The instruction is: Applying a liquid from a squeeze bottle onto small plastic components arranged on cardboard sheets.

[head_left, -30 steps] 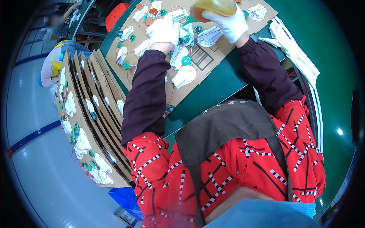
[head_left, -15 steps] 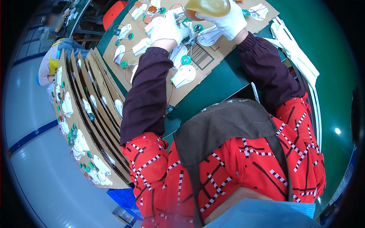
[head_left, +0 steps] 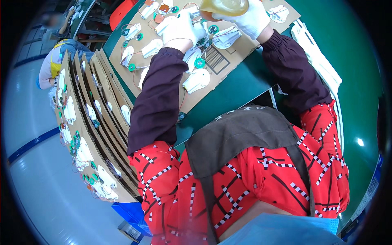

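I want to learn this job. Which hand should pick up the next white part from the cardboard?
Probably the left hand: it rests on the white parts on the cardboard sheet, while the right hand is full, holding a yellowish bottle.

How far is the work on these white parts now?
Done, it seems: cardboard sheets stacked at the left, full of white parts. In hand: the right hand holds a yellowish bottle over the part under the left hand. Left: other parts on this sheet, state unclear.
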Motion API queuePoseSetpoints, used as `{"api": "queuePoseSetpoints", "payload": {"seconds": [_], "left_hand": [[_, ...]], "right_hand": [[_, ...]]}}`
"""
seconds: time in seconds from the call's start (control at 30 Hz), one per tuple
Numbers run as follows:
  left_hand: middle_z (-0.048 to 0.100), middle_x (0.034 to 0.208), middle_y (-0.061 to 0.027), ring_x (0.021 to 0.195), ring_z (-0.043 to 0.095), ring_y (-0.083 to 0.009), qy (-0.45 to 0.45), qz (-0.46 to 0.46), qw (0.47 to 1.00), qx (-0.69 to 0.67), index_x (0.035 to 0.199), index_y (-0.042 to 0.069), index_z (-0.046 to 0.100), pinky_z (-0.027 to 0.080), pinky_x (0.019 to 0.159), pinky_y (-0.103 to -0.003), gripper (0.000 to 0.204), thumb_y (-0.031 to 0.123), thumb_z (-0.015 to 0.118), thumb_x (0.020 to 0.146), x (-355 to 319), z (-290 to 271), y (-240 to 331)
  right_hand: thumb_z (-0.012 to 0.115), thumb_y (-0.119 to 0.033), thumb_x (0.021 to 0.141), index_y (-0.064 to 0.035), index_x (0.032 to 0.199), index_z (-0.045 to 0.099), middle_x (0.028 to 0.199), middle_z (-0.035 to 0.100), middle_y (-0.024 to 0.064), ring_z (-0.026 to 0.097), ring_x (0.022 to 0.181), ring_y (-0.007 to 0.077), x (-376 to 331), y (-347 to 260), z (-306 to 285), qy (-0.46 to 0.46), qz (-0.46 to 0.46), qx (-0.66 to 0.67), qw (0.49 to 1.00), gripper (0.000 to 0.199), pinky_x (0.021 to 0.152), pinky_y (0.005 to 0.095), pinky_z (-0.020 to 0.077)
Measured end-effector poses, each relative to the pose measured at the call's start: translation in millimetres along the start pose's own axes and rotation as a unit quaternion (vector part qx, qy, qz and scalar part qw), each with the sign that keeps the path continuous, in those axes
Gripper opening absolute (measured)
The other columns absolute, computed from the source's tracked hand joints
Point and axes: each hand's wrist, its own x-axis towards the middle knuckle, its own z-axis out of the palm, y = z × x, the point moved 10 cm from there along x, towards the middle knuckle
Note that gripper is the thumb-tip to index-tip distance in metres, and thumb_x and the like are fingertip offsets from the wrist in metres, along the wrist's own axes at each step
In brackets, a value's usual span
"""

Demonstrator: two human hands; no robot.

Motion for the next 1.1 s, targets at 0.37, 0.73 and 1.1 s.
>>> {"api": "queuePoseSetpoints", "payload": {"seconds": [0.37, 0.73, 1.1], "left_hand": [[0.057, 0.102, -0.0233, 0.099, 0.056, -0.0331, 0.01, 0.038, 0.999, -0.01, 0.117, 0.007, 0.051, 0.047, 0.082, -0.038, 0.057, 0.046, 0.059, 0.076, 0, 0, 3], [0.065, 0.099, -0.0101, 0.092, 0.063, -0.0256, 0.049, 0.011, 0.998, 0.042, 0.115, 0.013, 0.056, 0.047, 0.08, -0.035, 0.056, 0.051, 0.058, 0.073, 3, -1, -1], [0.064, 0.103, -0.0121, 0.091, 0.062, -0.0261, -0.058, 0.024, 0.997, -0.037, 0.11, 0.008, 0.061, 0.047, 0.079, -0.035, 0.047, 0.039, 0.06, 0.075, 18, 14, -21]], "right_hand": [[0.074, -0.014, 0.073, -0.0041, 0.119, 0.048, 0.111, 0.058, 0.0095, 0.057, 0.102, 0.0174, 0, -1, 2, -0.032, 0.027, 0.064, 0.997, 0.054, 0.089, 0.0305, 0.0456], [0.076, -0.012, 0.071, -0.003, 0.119, 0.048, 0.111, 0.059, 0.0088, 0.056, 0.102, 0.0182, -10, 4, -8, 0.023, 0.036, 0.114, 0.993, 0.056, 0.091, 0.0316, 0.0453], [0.065, -0.025, 0.084, -0.0116, 0.109, 0.058, 0.1, 0.063, 0.0025, 0.058, 0.071, 0.0131, -51, 70, -142, 0.291, 0.095, 0.516, 0.8, 0.029, 0.063, 0.0253, 0.0488]]}}
